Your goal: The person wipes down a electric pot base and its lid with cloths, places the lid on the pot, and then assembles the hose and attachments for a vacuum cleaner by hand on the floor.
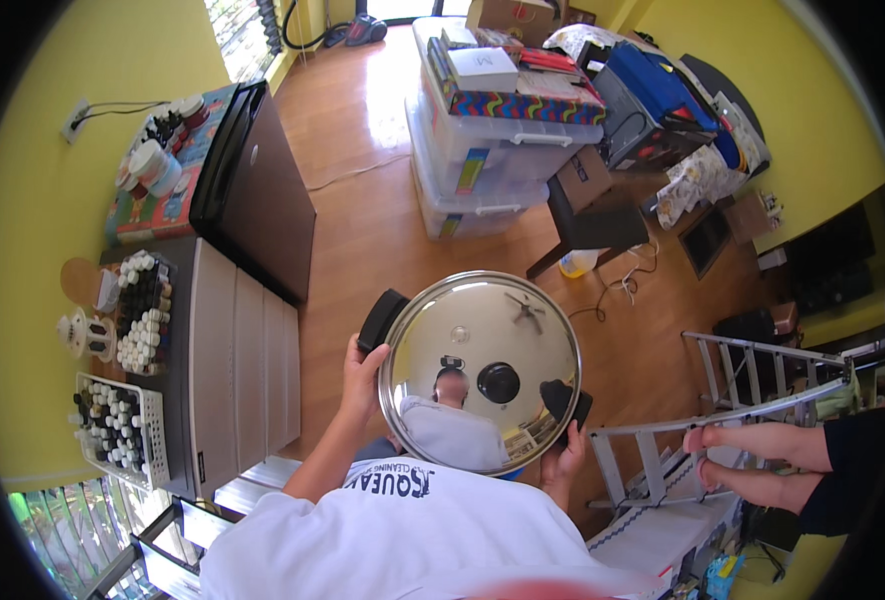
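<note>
I hold a large round metal pan with its shiny lid (427, 435) on, level before my chest. A black knob (499, 382) stands on the lid, and two black side handles stick out from the rim. My left hand (363, 375) grips beside the left handle (384, 320), thumb on top near the rim. On the other side, my right hand (563, 454) is closed around the lower right handle (582, 411); its fingers are partly hidden. The polished lid mirrors a person and a ceiling fan. The pan's body beneath is hidden.
Left stand a drawer cabinet (243, 375) with bottle-filled baskets and a small black fridge (262, 187). Ahead are stacked plastic boxes (480, 161) and a dark chair (600, 225). A person's legs (769, 457) are on an aluminium ladder (720, 416) at right. Cables (615, 285) cross the floor.
</note>
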